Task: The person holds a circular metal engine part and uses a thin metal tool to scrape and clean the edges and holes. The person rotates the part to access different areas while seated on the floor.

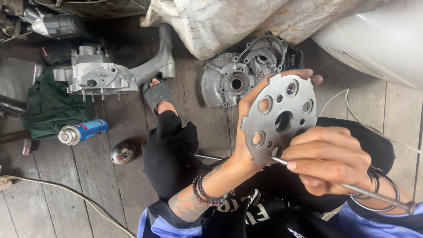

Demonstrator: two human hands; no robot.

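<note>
left hand (246,132) fingers wrapped behind round metal plate (280,117), propping it face-up above the lap | right hand (328,161) pinched tight on thin metal rod (343,185), tip at plate's lower edge | best kept steady: firm plate, light rod pressure

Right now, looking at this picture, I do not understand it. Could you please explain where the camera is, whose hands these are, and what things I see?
The camera sits on the person's head and looks down, so both hands are the person's own. The left hand holds up a round metal plate with several holes. The right hand holds a long thin metal tool, its tip at the plate's lower edge. Below is a wooden plank floor. On it lie two grey engine casings, a blue spray can and a green cloth. The person's sandalled foot shows too.
</note>
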